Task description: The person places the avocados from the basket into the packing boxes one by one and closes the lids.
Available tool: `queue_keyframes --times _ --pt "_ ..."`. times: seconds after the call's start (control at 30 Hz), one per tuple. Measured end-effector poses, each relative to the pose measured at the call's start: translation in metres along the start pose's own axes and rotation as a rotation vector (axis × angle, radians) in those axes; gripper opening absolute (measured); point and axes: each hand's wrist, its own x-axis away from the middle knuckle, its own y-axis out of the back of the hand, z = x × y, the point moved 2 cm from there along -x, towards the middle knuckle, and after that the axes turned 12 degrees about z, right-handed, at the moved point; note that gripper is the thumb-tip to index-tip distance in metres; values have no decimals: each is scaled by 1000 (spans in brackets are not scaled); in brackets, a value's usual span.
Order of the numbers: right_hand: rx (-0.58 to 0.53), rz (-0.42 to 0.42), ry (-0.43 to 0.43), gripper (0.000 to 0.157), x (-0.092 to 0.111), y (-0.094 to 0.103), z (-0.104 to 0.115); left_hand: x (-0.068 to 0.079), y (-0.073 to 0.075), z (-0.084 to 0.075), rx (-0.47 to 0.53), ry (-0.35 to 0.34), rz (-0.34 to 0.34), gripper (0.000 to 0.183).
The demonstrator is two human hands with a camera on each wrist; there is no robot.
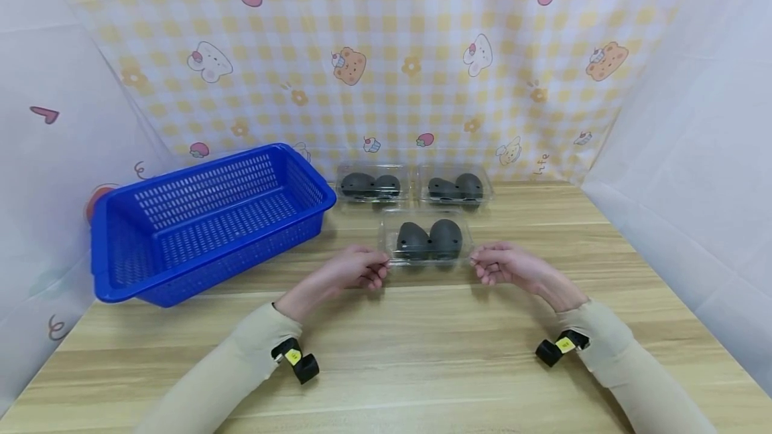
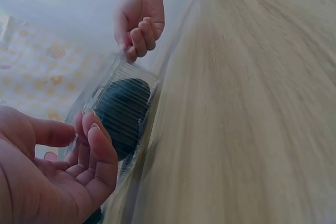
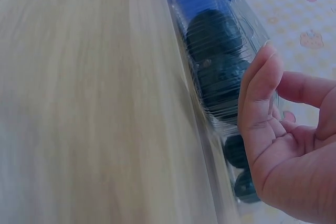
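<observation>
A clear plastic clamshell box [image 1: 392, 236] holding two dark avocados [image 1: 445, 238] is on the table in front of me. My left hand [image 1: 362, 266] pinches its near left corner between thumb and index finger, the other fingers curled. At the near right corner, my right hand [image 1: 503, 264] pinches the rim in the same way. In the left wrist view the ribbed side of the box [image 2: 123, 114] runs between both hands. The right wrist view shows the lid edge meeting my right thumb and fingertips, with the contact partly hidden behind the fingers [image 3: 260, 85].
A blue slotted basket [image 1: 211, 256] stands slanted at the left. Two similar clear boxes, one at back left [image 1: 374, 197] and one at back right [image 1: 456, 198], each hold two avocados against the checked curtain [image 1: 410, 106]. White cloth [image 1: 681, 119] borders the table's right side.
</observation>
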Motion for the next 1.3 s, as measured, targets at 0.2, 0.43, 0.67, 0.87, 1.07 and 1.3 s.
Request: queue_keyframes --times 0.2,0.43,0.67,0.87,1.07,1.3 --pt "-36 -16 14 18 8 9 0 -11 -8 -5 -22 2 13 27" --pt "-24 -28 18 18 14 15 -1 -20 -12 -6 -10 4 10 28" --pt "-33 -19 31 19 19 21 -2 -27 -16 -8 -24 0 12 29" --pt "-36 -14 45 21 25 26 -2 -34 -19 -10 -30 -1 2 29" --pt "-34 -25 54 23 32 33 -3 -43 -24 -11 -48 -5 9 29" --pt "-42 -10 73 27 35 39 -3 -49 -30 -13 -43 -3 5 29"
